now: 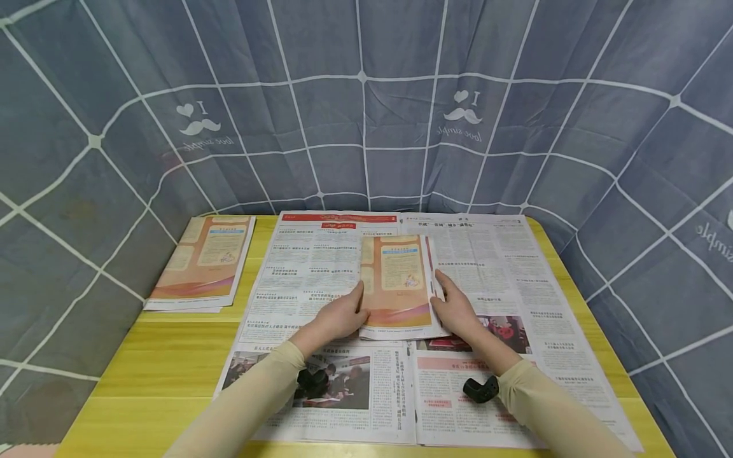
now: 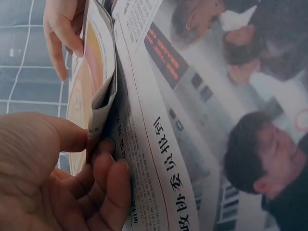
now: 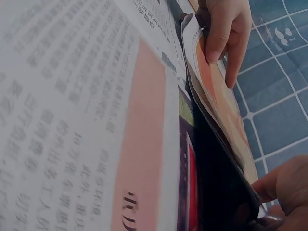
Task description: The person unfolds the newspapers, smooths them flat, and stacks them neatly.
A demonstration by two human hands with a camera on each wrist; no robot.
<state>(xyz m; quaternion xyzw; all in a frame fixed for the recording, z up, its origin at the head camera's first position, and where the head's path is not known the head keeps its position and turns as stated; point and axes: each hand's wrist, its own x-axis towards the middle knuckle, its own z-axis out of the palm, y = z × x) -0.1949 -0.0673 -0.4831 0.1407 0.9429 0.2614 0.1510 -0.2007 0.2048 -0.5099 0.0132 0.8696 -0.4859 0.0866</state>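
A folded newspaper (image 1: 397, 286) with an orange printed page on top is held between both hands, over a large spread newspaper (image 1: 275, 280). My left hand (image 1: 342, 312) pinches its left edge; in the left wrist view the thumb lies on top and the curled fingers (image 2: 113, 183) go underneath. My right hand (image 1: 458, 310) grips the right edge, thumb on the top face. In the right wrist view the near edge of the folded newspaper (image 3: 211, 110) stands a little above the sheet below, with a dark gap under it. Its layers show at the fold.
Another folded newspaper (image 1: 197, 264) with the same orange page lies at the table's left side. The yellow wooden table (image 1: 166, 362) shows around the sheets. A grey checked cloth (image 1: 366, 114) hangs behind and along both sides. Black wrist straps (image 1: 480, 389) sit on both forearms.
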